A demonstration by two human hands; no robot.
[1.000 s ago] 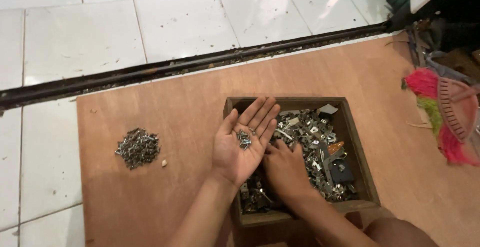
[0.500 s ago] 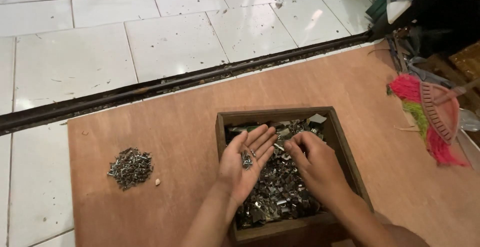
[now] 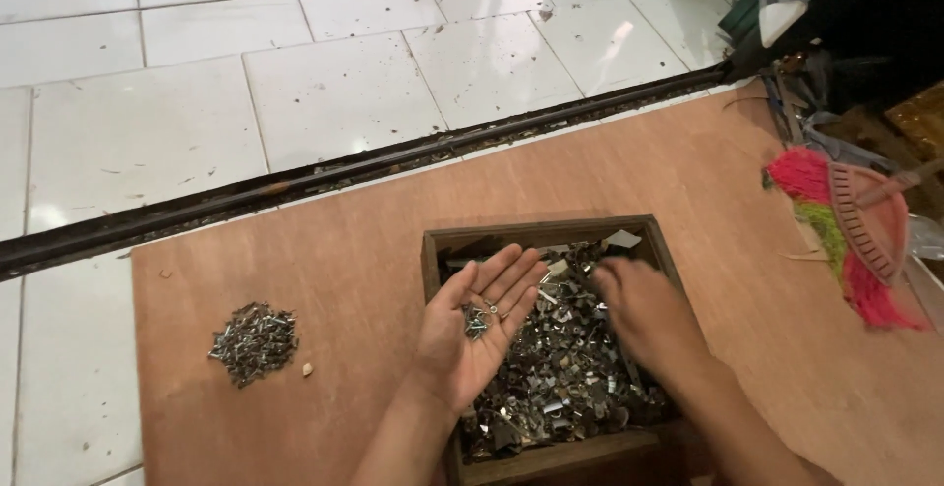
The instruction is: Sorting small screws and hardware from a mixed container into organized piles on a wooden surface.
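Observation:
A shallow wooden box (image 3: 444,246) full of mixed small metal parts (image 3: 560,378) rests on a brown plywood board (image 3: 354,279). My left hand (image 3: 474,334) hovers palm up over the box's left side, fingers spread, with a few small screws (image 3: 479,319) lying in the palm. My right hand (image 3: 644,311) is palm down on the metal parts near the box's right side, slightly blurred; I cannot tell what its fingers hold.
A small heap of sorted screws (image 3: 253,342) lies on the board to the left, with a tiny pale bit (image 3: 307,369) beside it. A pink and green brush (image 3: 848,233) lies at the right. A dark floor track (image 3: 324,173) and white tiles (image 3: 324,92) lie beyond.
The view has shifted slightly. My right hand has moved up and right across the metal parts in the box. My left hand stays palm up with the screws.

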